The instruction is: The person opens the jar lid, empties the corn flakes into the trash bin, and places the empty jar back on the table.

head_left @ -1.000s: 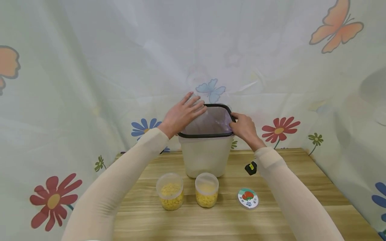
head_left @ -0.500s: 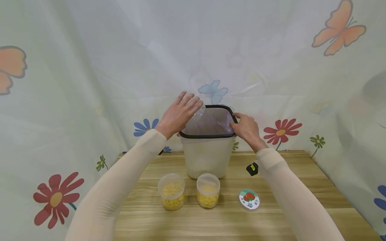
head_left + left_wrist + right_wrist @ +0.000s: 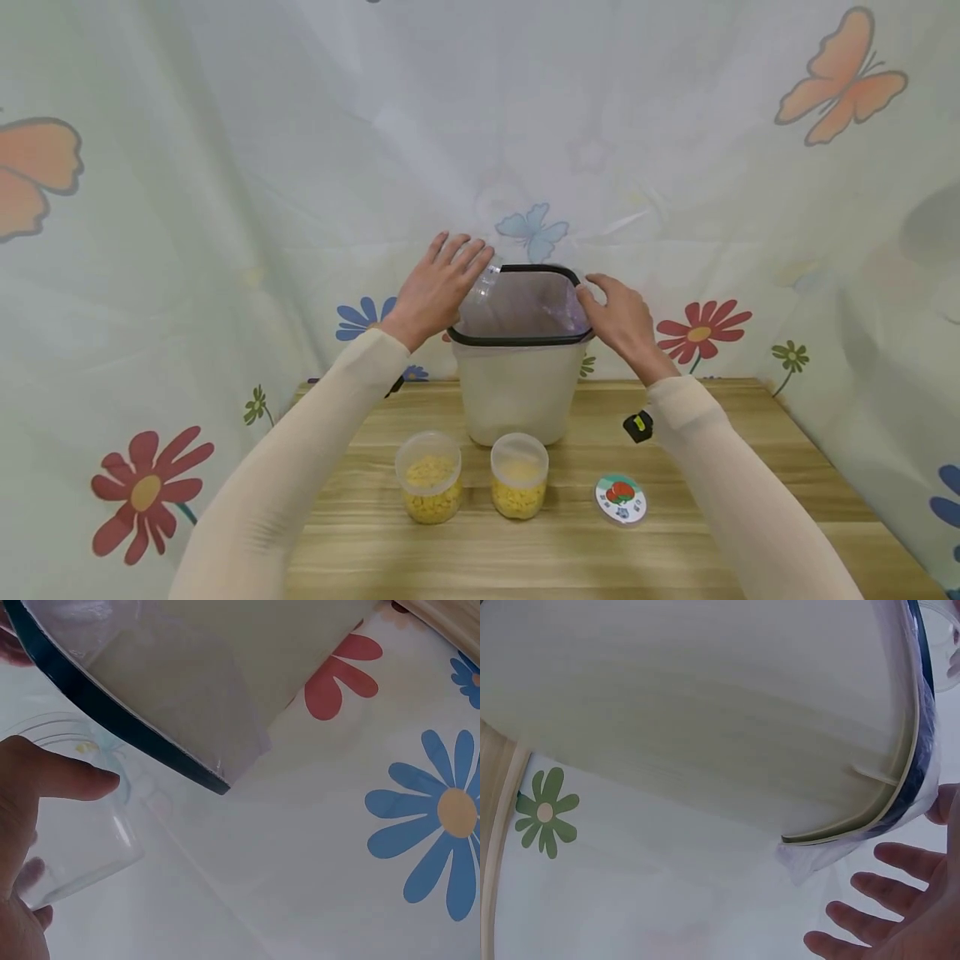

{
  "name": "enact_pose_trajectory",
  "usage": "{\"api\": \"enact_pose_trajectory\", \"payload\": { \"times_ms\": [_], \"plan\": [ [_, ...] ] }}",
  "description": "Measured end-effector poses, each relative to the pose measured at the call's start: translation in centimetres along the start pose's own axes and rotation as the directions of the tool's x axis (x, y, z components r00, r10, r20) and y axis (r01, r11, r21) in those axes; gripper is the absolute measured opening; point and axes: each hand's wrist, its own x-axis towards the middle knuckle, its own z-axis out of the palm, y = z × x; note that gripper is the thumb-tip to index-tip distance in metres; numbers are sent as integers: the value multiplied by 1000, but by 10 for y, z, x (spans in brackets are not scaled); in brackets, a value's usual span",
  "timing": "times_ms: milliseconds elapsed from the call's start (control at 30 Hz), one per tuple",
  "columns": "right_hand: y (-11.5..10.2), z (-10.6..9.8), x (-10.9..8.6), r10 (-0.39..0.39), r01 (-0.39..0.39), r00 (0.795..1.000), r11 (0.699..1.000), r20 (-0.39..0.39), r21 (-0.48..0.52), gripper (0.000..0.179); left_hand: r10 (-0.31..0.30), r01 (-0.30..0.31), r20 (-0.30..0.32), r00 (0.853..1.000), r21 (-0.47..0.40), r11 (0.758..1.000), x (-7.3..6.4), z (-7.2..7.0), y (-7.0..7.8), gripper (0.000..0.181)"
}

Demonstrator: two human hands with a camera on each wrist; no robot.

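A white trash can (image 3: 517, 392) with a black rim (image 3: 521, 340) stands upright at the back of the table, lined with a thin purple-tinted bag (image 3: 566, 312). My left hand (image 3: 435, 287) grips a clear plastic jar (image 3: 90, 840) just above the left side of the rim. In the left wrist view the thumb lies across the jar near its ridged neck, where a small yellow bit shows. At the can's right side is my right hand (image 3: 618, 321), its fingers spread in the right wrist view and its thumb right by the bag-covered rim.
Two clear tubs, a left tub (image 3: 429, 504) and a right tub (image 3: 520, 500), hold yellow pieces in front of the can. To their right lie a round tomato-picture lid (image 3: 621, 500) and a small black-and-yellow object (image 3: 638, 426). Flower-printed sheeting (image 3: 337, 167) hangs behind the wooden table (image 3: 525, 558).
My left hand has shifted left, bringing the clear jar into sight beside its fingers. My right hand has let go of the rim and moved slightly right.
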Motion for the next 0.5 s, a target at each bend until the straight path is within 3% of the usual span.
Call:
{"api": "enact_pose_trajectory", "payload": {
  "times_ms": [300,500],
  "plan": [
    [0,-5,-12,-110,110,994,994,-7,-24,62,-80,74,-42,996,-124,990,-6,1,0,92],
    [-4,-11,-25,-180,179,984,983,-19,-37,65,-135,112,-105,985,-201,973,-11,1,2,90]
  ]
}}
